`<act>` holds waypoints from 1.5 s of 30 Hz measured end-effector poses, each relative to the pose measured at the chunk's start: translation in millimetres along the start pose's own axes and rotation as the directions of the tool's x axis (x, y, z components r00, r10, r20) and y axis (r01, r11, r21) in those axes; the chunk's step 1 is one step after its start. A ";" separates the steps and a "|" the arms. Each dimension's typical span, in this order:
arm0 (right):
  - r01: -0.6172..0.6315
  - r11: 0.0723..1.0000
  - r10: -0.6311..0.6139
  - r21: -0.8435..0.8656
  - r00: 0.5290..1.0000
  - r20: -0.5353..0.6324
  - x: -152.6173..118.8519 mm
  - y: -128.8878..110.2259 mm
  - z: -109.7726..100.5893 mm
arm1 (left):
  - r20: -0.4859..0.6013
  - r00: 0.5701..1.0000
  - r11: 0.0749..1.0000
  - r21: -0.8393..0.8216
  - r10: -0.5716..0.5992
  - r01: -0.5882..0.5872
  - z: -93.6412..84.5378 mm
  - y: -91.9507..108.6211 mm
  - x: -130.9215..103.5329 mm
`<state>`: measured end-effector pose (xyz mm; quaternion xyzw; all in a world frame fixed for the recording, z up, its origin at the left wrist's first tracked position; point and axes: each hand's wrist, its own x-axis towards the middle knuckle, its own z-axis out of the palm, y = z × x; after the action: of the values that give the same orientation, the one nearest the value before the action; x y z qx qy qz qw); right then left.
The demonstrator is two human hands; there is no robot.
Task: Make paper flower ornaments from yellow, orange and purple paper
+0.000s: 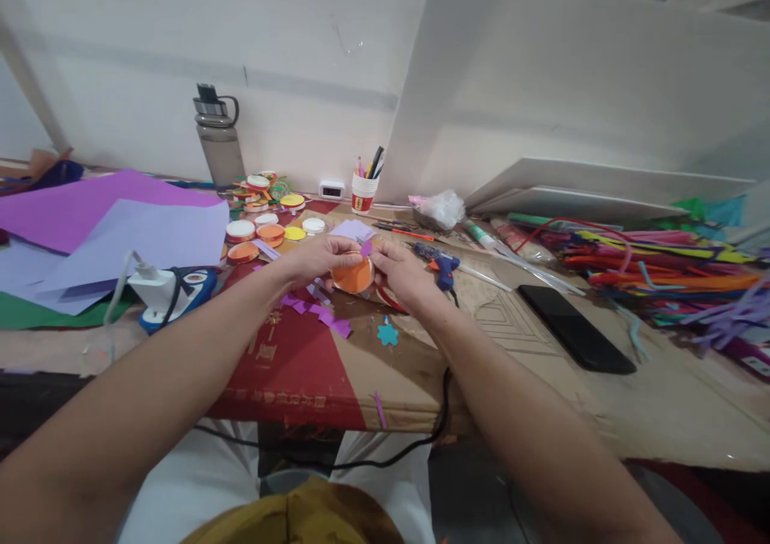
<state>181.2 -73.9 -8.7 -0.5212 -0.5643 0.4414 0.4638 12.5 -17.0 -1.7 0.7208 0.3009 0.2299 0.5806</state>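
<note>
With my left hand [328,260] I am gripping the orange disc [353,277] at its left edge, the thumb lying on top and the fingers curling in close. My right hand [400,269] is sitting at the disc's right edge with its fingers bent inward; I cannot tell whether they are pinching the disc or the small purple paper piece [366,249], which is standing between my two hands at the disc's upper edge. I am holding the disc above the cardboard-covered worktop [415,375], near the middle. Purple paper strips [325,314] are lying just below and left of the disc, and a teal flower-shaped cutout [387,334] is lying below and right of it. A blue glue gun [445,269] is resting to the right of my right hand; farther right, a black phone [574,327] is lying flat beside a bundle of pipe cleaners [619,263]. White, orange and yellow discs [241,230] are lying to the left, beyond my left forearm. Behind my hands, a paper cup [362,197] is standing upright, holding pens, next to a small digital clock [332,190]; a water bottle [217,147] is standing farther left.
</note>
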 end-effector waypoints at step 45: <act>0.468 0.866 -0.486 -0.178 0.871 -0.073 -5.0 -9.4 -14.8 | -0.254 0.957 0.868 -0.496 -0.140 -0.005 15.8 7.9 1.4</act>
<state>194.2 -79.3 2.8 -0.4244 -0.6804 0.2369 0.5484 25.6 -28.2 2.6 0.4980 0.3374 0.3784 0.7035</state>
